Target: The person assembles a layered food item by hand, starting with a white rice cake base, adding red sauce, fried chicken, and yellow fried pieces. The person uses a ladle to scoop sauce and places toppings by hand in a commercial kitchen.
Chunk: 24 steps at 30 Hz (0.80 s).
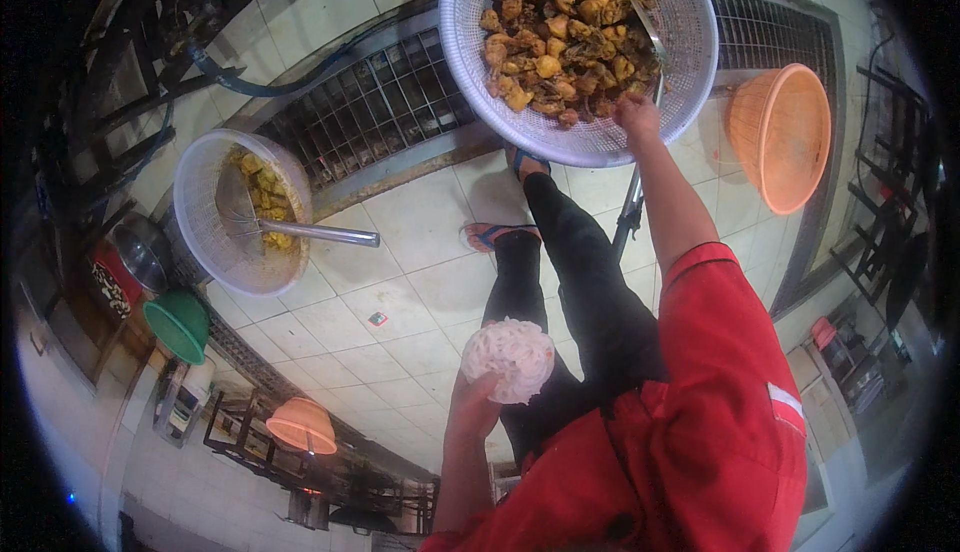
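My left hand [476, 407] is closed round a white, round, ruffled bundle [510, 360], held above the floor in front of my legs; its material is unclear. My right hand [638, 117] reaches over the near rim of a large pale perforated basket [695, 72]. Browned, yellowish pieces of cooked meat [560, 42], seemingly chicken, fill its middle. The fingertips are bent together at the edge of the pieces, and what they pinch is hidden. Beside that hand, a long-handled metal utensil [650, 27] lies in the basket, partly covered by the hand and arm.
At left, a white basket [190, 202] holds yellow food and a metal skimmer [320, 233]. An orange basket [815, 142] stands at right. Metal drain grates [360, 112] cross the tiled floor [400, 252]. Farther left are a green basket [178, 324] and another orange basket [300, 422].
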{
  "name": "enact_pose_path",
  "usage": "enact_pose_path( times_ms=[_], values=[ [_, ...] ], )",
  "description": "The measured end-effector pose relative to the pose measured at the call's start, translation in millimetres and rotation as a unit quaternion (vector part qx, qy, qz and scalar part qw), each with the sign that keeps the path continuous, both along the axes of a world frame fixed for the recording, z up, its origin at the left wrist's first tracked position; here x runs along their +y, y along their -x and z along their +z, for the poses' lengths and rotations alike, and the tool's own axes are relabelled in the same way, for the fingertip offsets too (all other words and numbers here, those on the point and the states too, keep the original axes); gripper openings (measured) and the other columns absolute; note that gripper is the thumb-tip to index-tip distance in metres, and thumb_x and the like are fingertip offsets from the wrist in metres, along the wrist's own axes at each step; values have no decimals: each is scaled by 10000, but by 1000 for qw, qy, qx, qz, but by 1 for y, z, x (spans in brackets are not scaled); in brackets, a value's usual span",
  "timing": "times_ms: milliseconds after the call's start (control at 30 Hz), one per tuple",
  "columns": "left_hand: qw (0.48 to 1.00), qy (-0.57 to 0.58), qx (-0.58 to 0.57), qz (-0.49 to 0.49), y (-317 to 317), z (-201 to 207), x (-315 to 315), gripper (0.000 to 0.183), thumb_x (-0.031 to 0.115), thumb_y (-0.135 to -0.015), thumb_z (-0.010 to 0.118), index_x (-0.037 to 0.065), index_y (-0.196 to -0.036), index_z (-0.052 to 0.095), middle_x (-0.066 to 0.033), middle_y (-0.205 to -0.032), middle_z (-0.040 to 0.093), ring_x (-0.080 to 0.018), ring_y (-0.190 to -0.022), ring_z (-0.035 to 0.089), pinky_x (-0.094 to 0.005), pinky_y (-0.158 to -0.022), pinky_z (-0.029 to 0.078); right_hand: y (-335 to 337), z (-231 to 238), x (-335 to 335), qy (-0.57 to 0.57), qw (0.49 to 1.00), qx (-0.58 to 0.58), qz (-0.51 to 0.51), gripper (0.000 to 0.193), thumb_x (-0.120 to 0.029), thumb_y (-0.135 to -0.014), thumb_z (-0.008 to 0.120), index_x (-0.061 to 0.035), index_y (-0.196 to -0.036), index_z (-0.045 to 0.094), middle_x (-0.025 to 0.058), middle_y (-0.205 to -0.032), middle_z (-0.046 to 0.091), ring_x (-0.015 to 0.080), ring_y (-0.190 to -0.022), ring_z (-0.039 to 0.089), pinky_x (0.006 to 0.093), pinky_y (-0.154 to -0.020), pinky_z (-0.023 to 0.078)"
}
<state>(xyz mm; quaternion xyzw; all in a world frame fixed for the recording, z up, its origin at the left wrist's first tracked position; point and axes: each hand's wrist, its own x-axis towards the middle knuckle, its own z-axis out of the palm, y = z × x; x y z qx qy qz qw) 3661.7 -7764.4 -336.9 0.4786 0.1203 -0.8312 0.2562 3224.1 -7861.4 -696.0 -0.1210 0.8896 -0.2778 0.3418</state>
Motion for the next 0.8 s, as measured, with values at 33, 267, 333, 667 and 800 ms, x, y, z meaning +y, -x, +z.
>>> enact_pose_path(
  times_ms=[33, 267, 333, 667, 800],
  values=[
    [1000, -5, -6, -2, 1, 0, -1, 855, 174, -801, 725, 9, -1506, 271, -165, -1459, 423, -305, -1350, 453, -435, -1110, 405, -1, 0, 0, -66, 992, 64, 90, 259, -158, -853, 721, 11, -1041, 664, 130, -812, 705, 198, -741, 689, 327, -649, 562],
    [1000, -17, -20, -9, 2, 1, -1, 893, 197, -798, 746, 0, -1513, 248, -164, -1472, 407, -303, -1359, 441, -434, -1117, 394, -82, 31, -23, -225, 905, 93, 348, 491, -401, -746, 806, -20, -1037, 697, 187, -968, 725, 359, -900, 700, 438, -825, 557],
    [999, -17, -31, -17, 0, 2, 0, 912, 207, -797, 750, -5, -1519, 235, -168, -1475, 404, -304, -1359, 441, -434, -1116, 395, -98, 38, -31, -261, 909, 122, 302, 508, -436, -736, 803, -28, -1024, 707, 197, -982, 719, 382, -934, 692, 449, -832, 557],
    [999, -31, -25, 0, 3, 5, -4, 922, 194, -774, 762, -4, -1515, 250, -164, -1474, 416, -304, -1361, 443, -432, -1118, 395, -80, 29, -17, -190, 916, 120, 333, 244, -181, -848, 662, -24, -1031, 700, 251, -989, 696, 427, -935, 675, 501, -818, 541],
    [1000, -20, -14, -13, 3, 2, -7, 907, 173, -779, 755, -3, -1513, 253, -166, -1474, 417, -309, -1362, 444, -432, -1116, 401, -66, 55, -9, -69, 926, 179, 326, 312, -161, -847, 676, -33, -1130, 653, 268, -1095, 641, 439, -1046, 610, 486, -909, 487]
  ],
)
